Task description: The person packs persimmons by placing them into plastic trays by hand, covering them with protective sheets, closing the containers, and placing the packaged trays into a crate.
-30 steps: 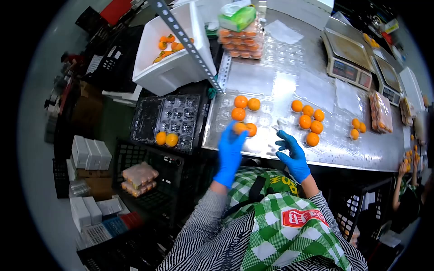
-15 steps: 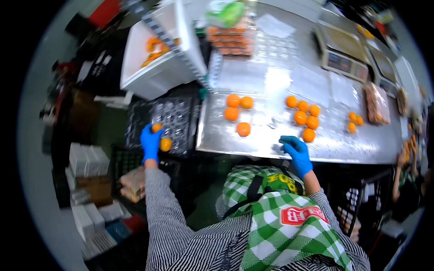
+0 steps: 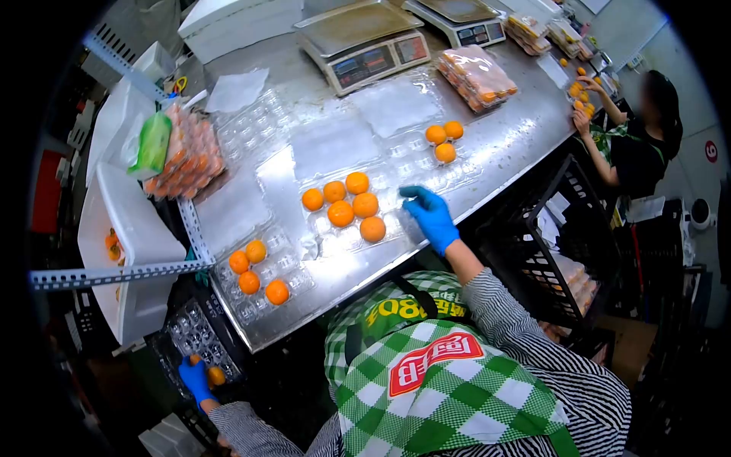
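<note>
Probably, the orange fruit (image 3: 195,359) at the left hand (image 3: 196,379) is light, firm and smooth — a little slippery, with skin that can bruise, so its round sides are the best place to hold. It is in the clear tray (image 3: 190,327), just beside 1 other fruit (image 3: 216,375). The left fingers curve around it; I cannot tell whether they grip. The right hand (image 3: 432,217), half open and visibly holding nothing, is near 6 fruits (image 3: 340,213) on the metal table (image 3: 335,266).

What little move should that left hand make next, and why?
Probably the left hand should let go of the orange it seems to touch: that fruit appears to sit in the clear tray, close to another orange.
</note>
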Action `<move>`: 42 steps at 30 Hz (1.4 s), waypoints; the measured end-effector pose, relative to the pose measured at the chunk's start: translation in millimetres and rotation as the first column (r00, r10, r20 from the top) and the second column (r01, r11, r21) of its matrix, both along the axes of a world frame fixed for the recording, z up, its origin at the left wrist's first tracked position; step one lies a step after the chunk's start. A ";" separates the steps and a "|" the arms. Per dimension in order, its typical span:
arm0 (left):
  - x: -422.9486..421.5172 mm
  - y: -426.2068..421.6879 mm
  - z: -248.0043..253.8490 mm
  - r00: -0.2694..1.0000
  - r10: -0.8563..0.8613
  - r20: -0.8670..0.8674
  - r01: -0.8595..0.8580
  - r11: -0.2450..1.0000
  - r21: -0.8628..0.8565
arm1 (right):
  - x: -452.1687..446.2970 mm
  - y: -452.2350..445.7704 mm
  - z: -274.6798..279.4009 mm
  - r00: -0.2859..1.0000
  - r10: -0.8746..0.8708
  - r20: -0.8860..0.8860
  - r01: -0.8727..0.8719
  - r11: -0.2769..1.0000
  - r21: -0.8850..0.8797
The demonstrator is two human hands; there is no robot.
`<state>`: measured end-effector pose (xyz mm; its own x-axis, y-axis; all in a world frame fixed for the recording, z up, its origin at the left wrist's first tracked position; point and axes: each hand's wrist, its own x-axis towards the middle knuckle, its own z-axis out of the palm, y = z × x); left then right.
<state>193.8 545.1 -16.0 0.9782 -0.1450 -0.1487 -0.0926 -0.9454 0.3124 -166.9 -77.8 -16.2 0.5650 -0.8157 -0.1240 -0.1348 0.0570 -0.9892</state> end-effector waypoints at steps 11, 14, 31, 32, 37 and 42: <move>-92.1 -179.9 71.0 0.943 0.037 0.332 0.011 0.990 -0.142 | -11.9 -156.1 -21.4 0.447 -0.338 -0.828 -0.154 0.883 -0.444; -114.5 -239.4 61.4 0.939 -0.089 0.333 0.147 0.977 -0.153 | -8.9 -169.2 -5.4 0.449 -0.251 -0.857 -0.210 0.903 -0.374; -260.7 -528.4 100.3 0.384 -0.661 -0.645 -0.736 0.203 -0.646 | 5.9 -39.3 74.8 0.756 0.391 0.525 -0.581 0.770 0.262; -260.3 -527.0 100.9 0.374 -0.684 -0.626 -0.759 0.163 -0.631 | 5.8 -35.8 76.7 0.777 0.379 0.503 -0.571 0.760 0.309; -265.3 -515.3 103.3 0.693 -0.546 -0.471 -0.443 0.193 -0.876 | -2.6 -37.1 75.4 0.765 0.426 0.483 -0.579 0.783 0.226; -271.5 -509.1 107.7 0.792 -0.530 -0.305 -0.259 0.160 -0.952 | -8.5 -19.3 87.6 0.814 0.434 0.385 -0.557 0.772 0.306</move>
<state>-77.7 36.0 91.7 0.7296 -0.6652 -0.1584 0.3448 0.1579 0.9253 -175.4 -97.1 71.4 0.9345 -0.3271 -0.1402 0.0212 0.4445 -0.8955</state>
